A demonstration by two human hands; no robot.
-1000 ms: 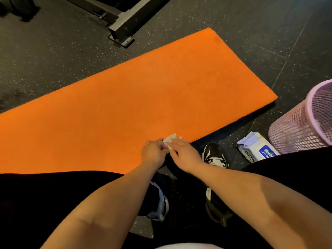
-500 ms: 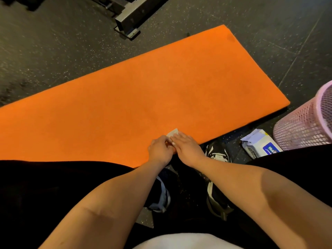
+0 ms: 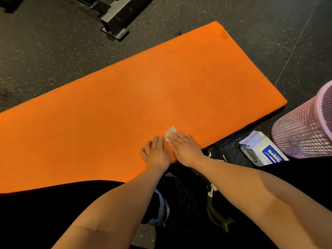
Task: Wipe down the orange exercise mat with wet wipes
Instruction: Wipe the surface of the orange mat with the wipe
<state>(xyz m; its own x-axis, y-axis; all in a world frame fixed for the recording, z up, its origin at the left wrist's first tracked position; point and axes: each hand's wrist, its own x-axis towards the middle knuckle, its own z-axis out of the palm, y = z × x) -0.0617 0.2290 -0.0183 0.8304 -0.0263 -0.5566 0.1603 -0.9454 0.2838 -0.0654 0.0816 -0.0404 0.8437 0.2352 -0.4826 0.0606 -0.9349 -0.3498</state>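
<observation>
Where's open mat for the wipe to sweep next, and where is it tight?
Bare orange mat stretches left and ahead of both hands: right hand flat on the wipe, left hand beside. Crowded right: wipes pack, pink basket.

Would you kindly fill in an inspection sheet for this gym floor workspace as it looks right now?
Surface: dark speckled rubber floor, orange exercise mat lying flat on it.
Job's things: white wet wipe on the mat near its near edge; white-and-blue wipes pack on the floor, flap open.
Clutter: pink mesh bin beside the pack.
Grippers: right hand flat, pressing the wipe; left hand flat on the mat beside it.
Cables: nothing seen.
Surroundings: grey metal equipment frame beyond the mat; black-and-white sneakers below.
</observation>
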